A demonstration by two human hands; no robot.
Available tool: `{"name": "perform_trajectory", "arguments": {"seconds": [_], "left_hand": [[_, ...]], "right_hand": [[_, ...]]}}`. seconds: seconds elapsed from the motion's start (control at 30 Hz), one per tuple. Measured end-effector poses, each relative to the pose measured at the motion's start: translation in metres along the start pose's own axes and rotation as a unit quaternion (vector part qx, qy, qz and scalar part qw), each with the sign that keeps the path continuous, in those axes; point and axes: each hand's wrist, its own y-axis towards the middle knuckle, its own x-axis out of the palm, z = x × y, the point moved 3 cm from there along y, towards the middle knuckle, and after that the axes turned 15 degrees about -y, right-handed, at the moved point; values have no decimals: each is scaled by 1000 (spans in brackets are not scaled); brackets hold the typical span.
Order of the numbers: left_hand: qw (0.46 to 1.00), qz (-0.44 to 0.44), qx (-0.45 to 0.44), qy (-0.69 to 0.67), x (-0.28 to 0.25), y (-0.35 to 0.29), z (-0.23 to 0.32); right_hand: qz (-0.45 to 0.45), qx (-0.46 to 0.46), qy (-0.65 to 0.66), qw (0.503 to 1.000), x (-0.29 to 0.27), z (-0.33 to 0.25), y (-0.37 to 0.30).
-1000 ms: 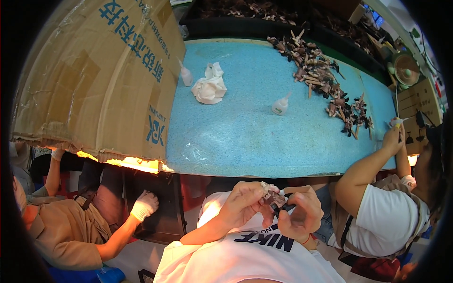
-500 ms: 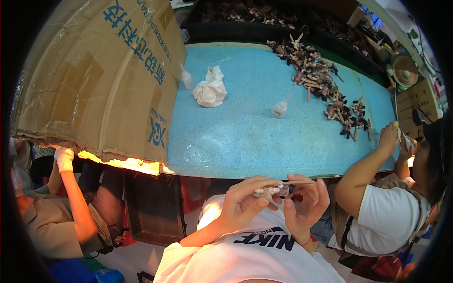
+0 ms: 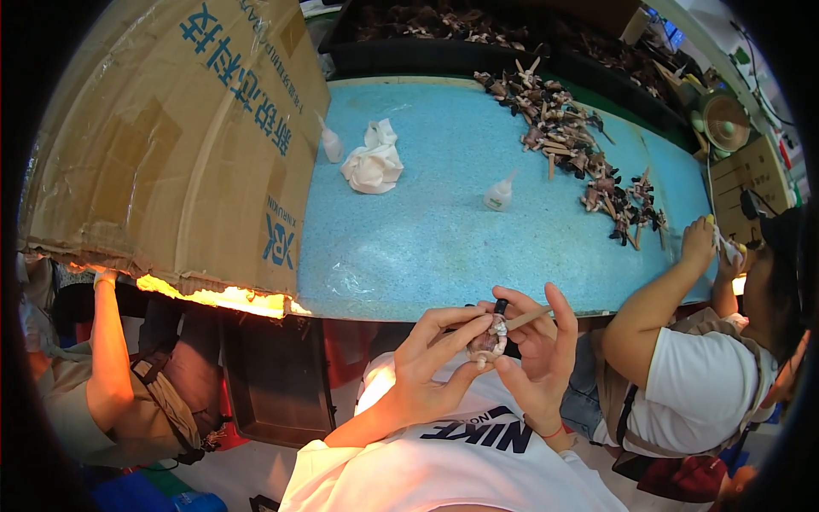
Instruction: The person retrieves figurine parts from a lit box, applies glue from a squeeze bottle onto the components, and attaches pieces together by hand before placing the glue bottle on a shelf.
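Pale, lumpy and small, the workpiece (image 3: 488,343) sits pinched between both hands just below the near edge of the blue worktop (image 3: 444,230). Left hand (image 3: 431,363) closes its fingertips on it; right hand (image 3: 537,350) steadies it while clamping a thin wooden stick (image 3: 529,318). Nearby lie a white rag (image 3: 373,162) and glue bottle (image 3: 498,193).

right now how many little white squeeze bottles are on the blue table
2: one squeeze bottle stands beside the cardboard box near the white cloth; another mid-table. More may hide behind the box.
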Motion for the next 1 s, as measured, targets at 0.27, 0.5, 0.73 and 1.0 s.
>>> {"name": "perform_trajectory", "arguments": {"seconds": [0.27,0.5,0.73,1.0], "left_hand": [[999,14,10,46,1,0,6],[997,15,26,73,-1,-2,6],[998,18,8,54,0,-3,2],[972,34,-89,-215,-7,-4,-11]], "right_hand": [[7,7,76,997,4,11,3],[16,44,120,992,9,14,4],[25,48,52,997,8,8,2],[4,-81,-39,996,-2,6,-5]]}}
